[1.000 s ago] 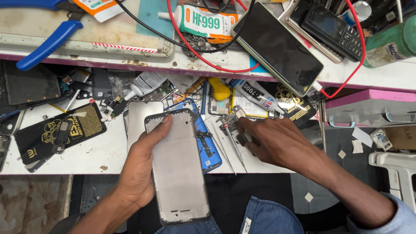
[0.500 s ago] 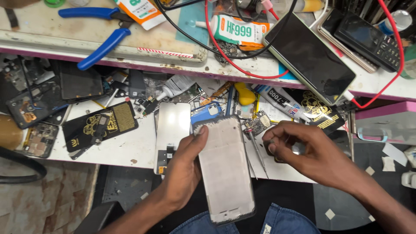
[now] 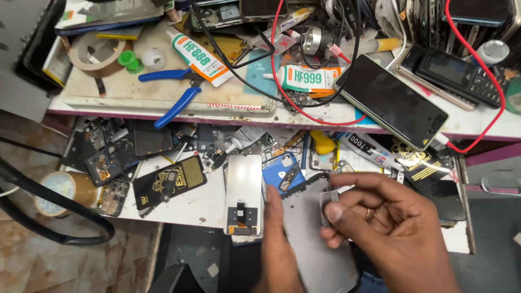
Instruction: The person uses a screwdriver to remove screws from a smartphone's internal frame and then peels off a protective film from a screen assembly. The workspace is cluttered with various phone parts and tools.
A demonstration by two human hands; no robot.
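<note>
Gripping both hands — left hand (image 3: 279,244) edges upright grey phone panel (image 3: 315,239), right hand (image 3: 385,228) pinches small grey piece (image 3: 327,205).

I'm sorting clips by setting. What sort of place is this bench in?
Most likely a phone repair bench. The left hand steadies a grey phone panel, the right hand pinches a small part over it, and glue tubes, blue pliers and stripped phones crowd the shelves.
</note>
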